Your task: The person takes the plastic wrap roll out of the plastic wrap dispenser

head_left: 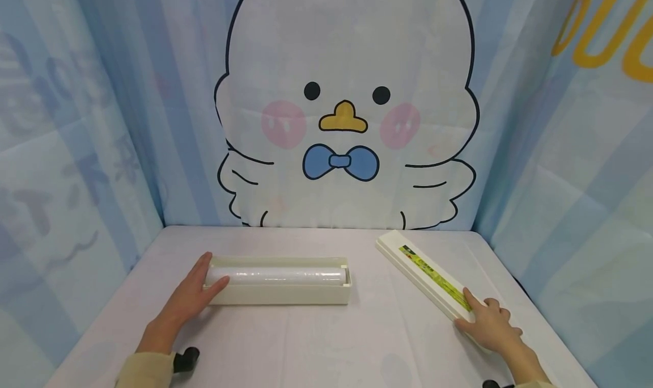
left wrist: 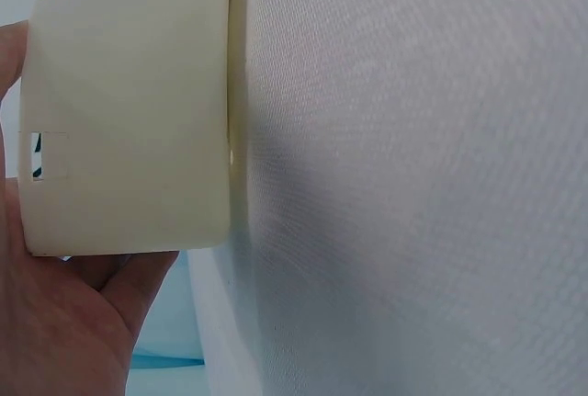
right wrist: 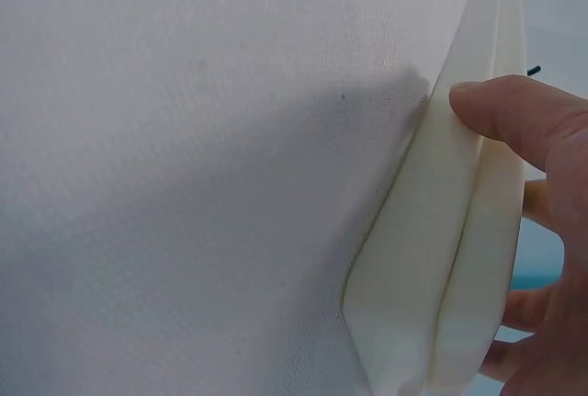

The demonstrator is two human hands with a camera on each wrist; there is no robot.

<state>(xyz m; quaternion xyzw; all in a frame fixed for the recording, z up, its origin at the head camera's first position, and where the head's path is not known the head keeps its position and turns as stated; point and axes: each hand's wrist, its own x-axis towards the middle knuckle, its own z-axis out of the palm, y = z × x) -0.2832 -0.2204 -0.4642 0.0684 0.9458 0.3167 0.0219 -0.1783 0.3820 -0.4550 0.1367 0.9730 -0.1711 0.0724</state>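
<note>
All round, pale blue striped curtains (head_left: 112,167); before them, a table (head_left: 367,337) under a whitish cover, and printed large on the back curtain, a white chick (head_left: 347,42) with a blue bow tie. On the table, left of centre, an open cream box (head_left: 278,296); to its right and well apart from it, a long cream lid (head_left: 415,271), slanting from near the table's back edge toward the near right. Hard to tell whether flat on the cover all along. Inside the box, lengthwise, a shiny whitish roll (head_left: 285,275). Round the box's left end, the left hand (head_left: 191,294) — clamped there, with thumb over the near rim. Round the lid's near end, the right hand (head_left: 490,323), likewise gripping, with thumb on the left edge; well apart from the other hand. Along the lid's top, a yellow-green label (head_left: 435,277), reaching to the right hand's fingers. By the left wrist, a small black piece (head_left: 186,359).
</note>
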